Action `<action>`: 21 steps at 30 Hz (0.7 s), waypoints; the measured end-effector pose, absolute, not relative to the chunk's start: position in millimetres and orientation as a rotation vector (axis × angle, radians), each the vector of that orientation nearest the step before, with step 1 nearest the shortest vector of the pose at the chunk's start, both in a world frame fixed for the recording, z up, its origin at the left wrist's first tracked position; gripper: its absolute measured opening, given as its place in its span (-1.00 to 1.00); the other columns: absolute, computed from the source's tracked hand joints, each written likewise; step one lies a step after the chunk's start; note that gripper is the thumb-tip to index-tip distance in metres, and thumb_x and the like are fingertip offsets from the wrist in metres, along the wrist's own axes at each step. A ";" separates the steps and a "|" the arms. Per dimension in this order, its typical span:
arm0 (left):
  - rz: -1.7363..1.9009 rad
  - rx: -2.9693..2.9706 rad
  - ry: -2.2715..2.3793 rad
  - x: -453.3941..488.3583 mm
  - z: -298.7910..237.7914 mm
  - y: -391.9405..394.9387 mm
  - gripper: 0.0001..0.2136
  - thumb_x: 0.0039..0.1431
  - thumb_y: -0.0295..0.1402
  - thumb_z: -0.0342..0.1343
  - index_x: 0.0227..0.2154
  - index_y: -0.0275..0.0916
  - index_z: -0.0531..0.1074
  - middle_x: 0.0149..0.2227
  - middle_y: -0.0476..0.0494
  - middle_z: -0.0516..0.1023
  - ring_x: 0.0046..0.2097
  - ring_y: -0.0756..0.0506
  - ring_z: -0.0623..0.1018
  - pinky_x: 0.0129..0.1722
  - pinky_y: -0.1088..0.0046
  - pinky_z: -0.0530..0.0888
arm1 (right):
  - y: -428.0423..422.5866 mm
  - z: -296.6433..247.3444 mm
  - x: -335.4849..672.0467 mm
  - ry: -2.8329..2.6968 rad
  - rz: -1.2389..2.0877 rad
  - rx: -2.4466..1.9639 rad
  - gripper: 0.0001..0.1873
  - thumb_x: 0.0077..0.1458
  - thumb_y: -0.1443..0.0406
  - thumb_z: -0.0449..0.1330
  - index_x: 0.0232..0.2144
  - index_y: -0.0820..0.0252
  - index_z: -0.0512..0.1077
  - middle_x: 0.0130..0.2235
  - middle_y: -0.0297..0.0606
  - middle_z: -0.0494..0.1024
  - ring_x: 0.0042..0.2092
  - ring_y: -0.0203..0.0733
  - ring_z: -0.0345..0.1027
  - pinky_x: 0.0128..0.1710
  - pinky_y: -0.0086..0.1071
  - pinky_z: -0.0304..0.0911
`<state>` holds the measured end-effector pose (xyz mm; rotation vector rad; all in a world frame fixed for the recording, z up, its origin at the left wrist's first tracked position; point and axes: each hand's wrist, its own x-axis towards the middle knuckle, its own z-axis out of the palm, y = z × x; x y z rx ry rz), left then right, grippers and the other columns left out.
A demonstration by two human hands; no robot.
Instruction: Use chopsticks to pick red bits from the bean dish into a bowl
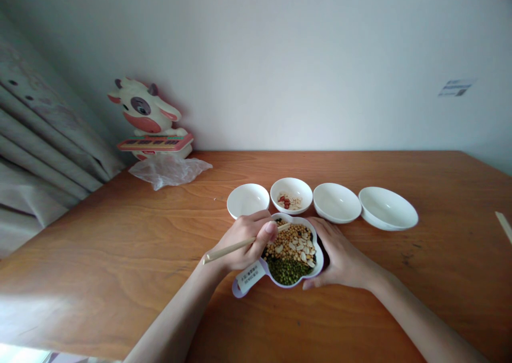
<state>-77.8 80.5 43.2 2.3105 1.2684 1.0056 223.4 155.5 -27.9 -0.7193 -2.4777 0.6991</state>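
Note:
My left hand (244, 240) is shut on a wooden chopstick (230, 250), whose tip reaches over the mixed contents of a white flower-shaped dish (320, 261). My right hand (340, 253) grips the dish's right side, with fingers over the rim and thumb below it. The dish holds yellow soybeans (284, 240), pale seeds (302, 248) and green mung beans (284, 271). A printed label (250, 276) sits on its near lobe. Just beyond it, a small white bowl (291, 187) holds peanuts and pale seeds (289, 201).
Several more white bowls (336, 203) stand in a row beside that bowl on the wooden table (120, 256). A cow-shaped toy keyboard (150, 118) and a plastic bag (170, 171) sit at the far left corner, near a curtain (40, 134). A pale stick (504, 227) lies at the right edge.

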 end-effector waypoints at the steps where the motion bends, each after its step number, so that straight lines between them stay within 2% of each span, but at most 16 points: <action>1: 1.030 2.312 1.263 -78.0 42.9 80.2 -0.33 0.72 0.03 -0.39 -0.36 -0.20 0.45 -0.33 -0.13 0.54 -0.32 -0.09 0.52 -0.27 0.36 0.47 | 155.4 -27.4 223.4 -2.480 0.705 -0.722 0.52 -0.26 -0.33 0.65 0.58 -0.09 0.08 0.42 0.09 0.43 0.42 0.54 0.35 0.40 0.36 0.33; 7: 1.340 2.286 1.177 -74.4 40.2 79.6 -0.39 0.74 -0.06 -0.32 -0.34 -0.20 0.50 -0.34 -0.15 0.57 -0.29 -0.10 0.57 -0.24 0.33 0.52 | 155.3 -25.2 223.1 -2.480 0.729 -0.717 0.48 -0.25 -0.33 0.64 0.55 -0.10 0.08 0.43 0.09 0.41 0.43 0.53 0.33 0.43 0.40 0.28; 15: 1.855 2.232 1.089 -53.0 35.6 92.9 -0.44 0.74 -0.07 -0.26 -0.28 -0.20 0.52 -0.28 -0.17 0.59 -0.21 -0.12 0.60 -0.16 0.32 0.54 | 154.9 -24.0 222.3 -2.484 0.745 -0.720 0.46 -0.24 -0.33 0.64 0.54 -0.04 0.12 0.43 0.11 0.41 0.44 0.51 0.32 0.44 0.36 0.26; 17: 1.785 2.240 1.142 -48.1 38.7 100.1 -0.44 0.75 -0.09 -0.27 -0.29 -0.20 0.51 -0.28 -0.16 0.58 -0.21 -0.11 0.59 -0.17 0.33 0.52 | 154.8 -24.4 222.2 -2.490 0.738 -0.727 0.46 -0.23 -0.34 0.63 0.54 -0.03 0.11 0.42 0.12 0.41 0.43 0.51 0.32 0.45 0.36 0.25; 21: 1.330 2.263 1.399 -43.2 45.7 109.2 -0.41 0.75 -0.08 -0.30 -0.33 -0.20 0.48 -0.33 -0.13 0.53 -0.30 -0.11 0.53 -0.25 0.34 0.45 | 154.2 -26.7 223.1 -2.488 0.700 -0.714 0.46 -0.19 -0.33 0.63 0.55 -0.04 0.06 0.42 0.11 0.40 0.44 0.47 0.31 0.45 0.33 0.25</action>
